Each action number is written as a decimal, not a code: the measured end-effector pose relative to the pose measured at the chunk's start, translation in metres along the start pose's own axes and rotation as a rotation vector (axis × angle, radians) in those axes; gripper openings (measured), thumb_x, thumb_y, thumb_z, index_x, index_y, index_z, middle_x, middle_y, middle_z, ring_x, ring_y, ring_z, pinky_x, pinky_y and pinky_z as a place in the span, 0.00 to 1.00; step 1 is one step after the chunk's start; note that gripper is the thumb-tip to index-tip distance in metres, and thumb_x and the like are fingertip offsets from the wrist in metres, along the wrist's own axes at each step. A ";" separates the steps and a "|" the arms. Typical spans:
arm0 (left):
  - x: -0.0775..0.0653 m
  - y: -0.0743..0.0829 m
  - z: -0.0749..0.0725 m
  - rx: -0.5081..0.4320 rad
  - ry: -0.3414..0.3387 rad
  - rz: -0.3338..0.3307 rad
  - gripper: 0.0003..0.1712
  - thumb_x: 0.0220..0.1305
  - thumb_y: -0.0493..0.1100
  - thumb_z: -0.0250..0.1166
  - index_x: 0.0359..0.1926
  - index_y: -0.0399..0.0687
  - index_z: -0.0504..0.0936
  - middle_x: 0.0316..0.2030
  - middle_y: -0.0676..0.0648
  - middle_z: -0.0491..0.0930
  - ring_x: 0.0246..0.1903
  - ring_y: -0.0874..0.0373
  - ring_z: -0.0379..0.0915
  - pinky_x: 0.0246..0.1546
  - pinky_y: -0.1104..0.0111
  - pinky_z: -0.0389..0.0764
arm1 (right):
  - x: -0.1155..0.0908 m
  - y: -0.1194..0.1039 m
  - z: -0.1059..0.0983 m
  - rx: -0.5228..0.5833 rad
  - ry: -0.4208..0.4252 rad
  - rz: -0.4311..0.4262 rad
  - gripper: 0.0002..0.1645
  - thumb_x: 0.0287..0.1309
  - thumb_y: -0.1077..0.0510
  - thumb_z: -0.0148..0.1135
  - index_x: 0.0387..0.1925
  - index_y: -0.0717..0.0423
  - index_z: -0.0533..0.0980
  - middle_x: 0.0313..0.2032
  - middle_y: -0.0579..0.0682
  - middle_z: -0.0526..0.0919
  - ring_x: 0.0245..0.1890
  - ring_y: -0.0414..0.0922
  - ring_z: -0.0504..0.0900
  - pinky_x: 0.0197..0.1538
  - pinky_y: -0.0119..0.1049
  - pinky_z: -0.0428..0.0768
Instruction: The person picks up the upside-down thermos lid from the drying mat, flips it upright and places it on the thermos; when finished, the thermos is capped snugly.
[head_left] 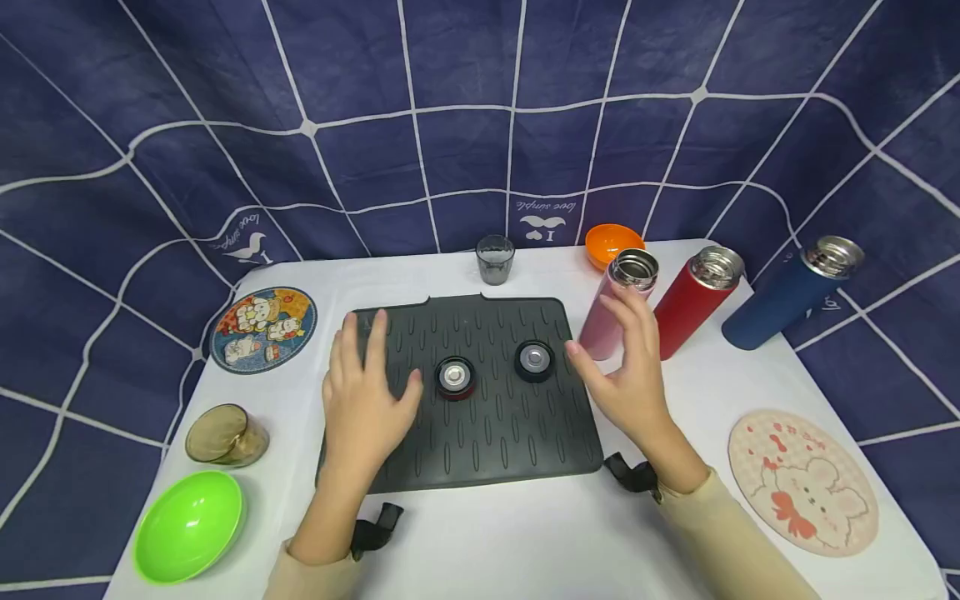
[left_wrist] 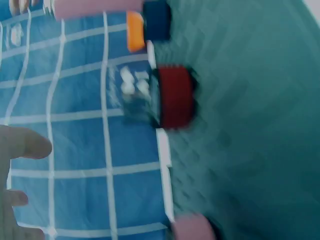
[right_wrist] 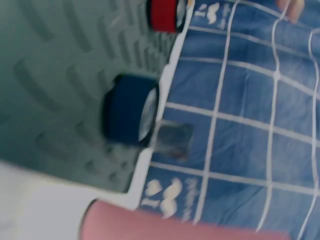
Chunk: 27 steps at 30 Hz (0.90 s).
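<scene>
Spread over the left part of the dark grey ridged mat (head_left: 480, 442), my left hand (head_left: 363, 408) has straight fingers and holds nothing. A pink lid (left_wrist: 192, 227) near it shows in the left wrist view; the hand hides it in the head view. On the mat stand a red lid (head_left: 454, 379) and a dark blue lid (head_left: 535, 361). My right hand (head_left: 633, 375), fingers loosely bent and thumb apart, is in front of the open pink bottle (head_left: 602, 321); whether they touch I cannot tell. Beside it stand an open red bottle (head_left: 686, 312) and an open blue bottle (head_left: 776, 304).
An orange bowl (head_left: 611, 243) and a grey glass (head_left: 495, 260) stand at the back. To the left are a round patterned placemat (head_left: 264, 330), a brown glass (head_left: 227, 435) and a green bowl (head_left: 190, 527). A pink rabbit placemat (head_left: 802, 483) lies on the right.
</scene>
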<state>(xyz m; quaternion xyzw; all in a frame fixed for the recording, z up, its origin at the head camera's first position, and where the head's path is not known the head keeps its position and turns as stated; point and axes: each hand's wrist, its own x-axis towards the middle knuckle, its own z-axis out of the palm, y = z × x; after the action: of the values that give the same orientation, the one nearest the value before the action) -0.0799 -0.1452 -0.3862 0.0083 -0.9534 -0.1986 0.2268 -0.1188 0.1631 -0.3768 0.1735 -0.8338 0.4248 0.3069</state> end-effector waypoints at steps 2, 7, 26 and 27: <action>-0.005 -0.016 0.000 -0.013 -0.004 -0.077 0.54 0.49 0.53 0.68 0.74 0.60 0.48 0.73 0.39 0.44 0.70 0.37 0.46 0.55 0.37 0.58 | -0.004 0.011 -0.005 0.048 0.044 0.060 0.43 0.42 0.64 0.72 0.62 0.58 0.64 0.66 0.55 0.62 0.68 0.48 0.57 0.68 0.54 0.61; -0.010 -0.046 0.006 -0.037 -0.041 -0.258 0.59 0.42 0.52 0.74 0.73 0.48 0.51 0.69 0.33 0.51 0.63 0.33 0.52 0.50 0.37 0.63 | -0.015 0.035 -0.012 0.102 0.093 0.254 0.50 0.45 0.65 0.71 0.68 0.54 0.56 0.67 0.52 0.59 0.68 0.45 0.58 0.71 0.48 0.59; 0.002 -0.080 0.030 -0.109 -0.368 -0.409 0.57 0.42 0.48 0.77 0.66 0.27 0.55 0.56 0.24 0.66 0.58 0.30 0.58 0.55 0.40 0.65 | 0.005 0.069 0.006 0.256 -0.019 0.501 0.56 0.48 0.57 0.72 0.70 0.41 0.46 0.67 0.47 0.57 0.68 0.45 0.59 0.72 0.47 0.55; 0.001 -0.081 0.030 -0.105 -0.384 -0.411 0.56 0.42 0.48 0.77 0.65 0.26 0.56 0.56 0.24 0.66 0.58 0.30 0.59 0.54 0.40 0.66 | 0.005 0.073 0.008 0.260 -0.018 0.502 0.56 0.48 0.57 0.72 0.70 0.40 0.46 0.67 0.46 0.58 0.68 0.45 0.60 0.72 0.46 0.56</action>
<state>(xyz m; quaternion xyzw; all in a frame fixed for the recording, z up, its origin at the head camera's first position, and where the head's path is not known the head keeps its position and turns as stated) -0.1003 -0.2089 -0.4412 0.1517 -0.9456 -0.2877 -0.0025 -0.1659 0.1986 -0.4208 0.0034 -0.7919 0.5893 0.1597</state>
